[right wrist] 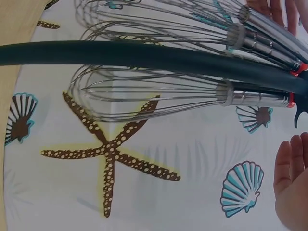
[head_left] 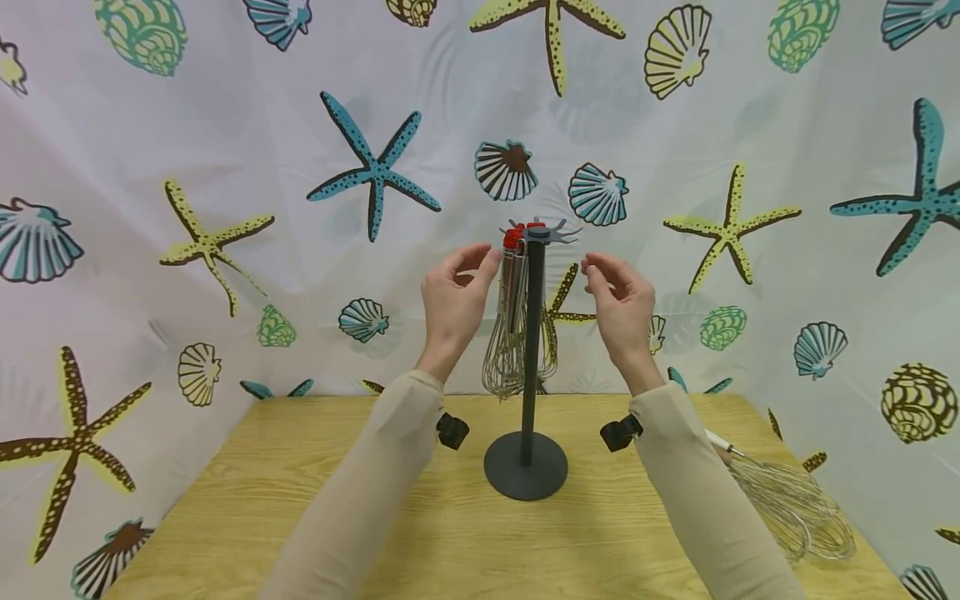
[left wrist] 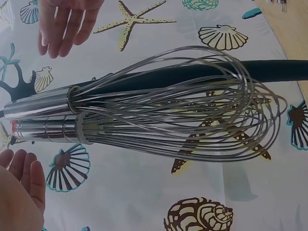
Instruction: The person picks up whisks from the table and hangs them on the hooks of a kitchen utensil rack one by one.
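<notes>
Whisks with steel handles (head_left: 513,292) and red ends hang from the hooked top of a dark stand (head_left: 532,350), wire loops down. Three of these whisks (right wrist: 257,96) show in the right wrist view. My left hand (head_left: 454,293) is raised just left of the handles, thumb tip close to the red ends. On the other side of the pole, my right hand (head_left: 624,308) is raised beside the free hooks (head_left: 558,233). Fingers of both hands are loosely bent in the head view, with nothing held. A gap shows between the left hand (left wrist: 21,192) and the handles in the left wrist view.
The stand's round base (head_left: 526,483) sits on a wooden table (head_left: 300,475). More whisks (head_left: 787,504), one with a white handle, lie at the table's right side, partly behind my right sleeve. A sheet (head_left: 450,100) printed with shells and starfish hangs behind and at both sides.
</notes>
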### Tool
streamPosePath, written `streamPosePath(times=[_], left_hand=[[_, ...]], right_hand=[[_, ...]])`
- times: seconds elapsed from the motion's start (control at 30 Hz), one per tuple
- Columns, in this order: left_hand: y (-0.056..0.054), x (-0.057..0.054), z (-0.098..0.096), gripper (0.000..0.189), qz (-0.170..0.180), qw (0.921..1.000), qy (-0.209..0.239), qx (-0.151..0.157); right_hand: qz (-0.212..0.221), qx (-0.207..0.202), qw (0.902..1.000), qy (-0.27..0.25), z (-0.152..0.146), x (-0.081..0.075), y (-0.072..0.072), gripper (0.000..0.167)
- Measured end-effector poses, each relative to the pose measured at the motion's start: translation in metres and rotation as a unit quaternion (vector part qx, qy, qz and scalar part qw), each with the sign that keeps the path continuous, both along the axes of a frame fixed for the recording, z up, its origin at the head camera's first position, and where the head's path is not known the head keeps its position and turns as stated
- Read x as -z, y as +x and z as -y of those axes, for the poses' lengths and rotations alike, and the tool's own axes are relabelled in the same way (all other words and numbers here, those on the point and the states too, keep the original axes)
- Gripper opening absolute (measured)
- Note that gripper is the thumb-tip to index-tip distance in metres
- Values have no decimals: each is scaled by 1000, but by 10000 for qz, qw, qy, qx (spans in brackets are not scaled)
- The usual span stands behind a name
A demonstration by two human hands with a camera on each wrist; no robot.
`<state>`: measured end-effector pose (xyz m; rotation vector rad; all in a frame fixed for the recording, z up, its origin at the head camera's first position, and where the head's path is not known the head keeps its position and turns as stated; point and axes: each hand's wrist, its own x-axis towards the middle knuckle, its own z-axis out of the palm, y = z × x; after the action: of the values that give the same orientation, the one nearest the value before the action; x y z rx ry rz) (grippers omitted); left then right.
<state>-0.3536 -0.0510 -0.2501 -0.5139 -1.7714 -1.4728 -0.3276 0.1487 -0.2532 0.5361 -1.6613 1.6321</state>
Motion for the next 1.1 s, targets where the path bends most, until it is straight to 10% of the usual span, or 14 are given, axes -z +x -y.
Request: streamPosePath(times=[0.27, 0.53, 1.1], left_hand=[[1, -16, 0, 30, -284, 9992, -233, 126], [-4, -25, -4, 25, -725, 9952, -541, 376], [-3, -28, -7, 26, -494, 9910, -1052, 660]], right_hand=[[493, 269, 9978, 340, -23, 40, -26, 22], [1147, 443, 9897, 727, -39, 86, -26, 24], [2243, 1182, 9572, 1395, -85, 163, -21, 25]])
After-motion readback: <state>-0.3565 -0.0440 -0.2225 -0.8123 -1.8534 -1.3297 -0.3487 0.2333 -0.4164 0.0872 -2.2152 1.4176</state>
